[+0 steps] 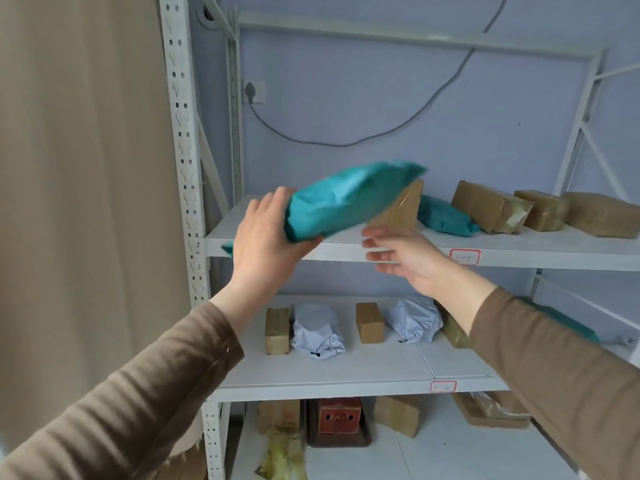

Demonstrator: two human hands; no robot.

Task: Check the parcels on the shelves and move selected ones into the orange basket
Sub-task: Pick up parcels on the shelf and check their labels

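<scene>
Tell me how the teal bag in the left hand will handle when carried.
Teal bag probably soft and floppy: its film is creased. Likely light, since the left hand alone holds it by one end. Glossy plastic may slip.

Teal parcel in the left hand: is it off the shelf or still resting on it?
Off the shelf. The left hand grips the teal parcel at one end, tilted in the air above the top shelf.

A pale blue wall (398,98) faces me, lit evenly. At eleven o'clock a socket (254,91) sits on it, its grey cable (346,142) sagging, then climbing toward one o'clock. At nine o'clock hangs a beige curtain (79,168). A white metal rack (181,150) stands ahead. At six o'clock, white floor tiles (433,452).
</scene>
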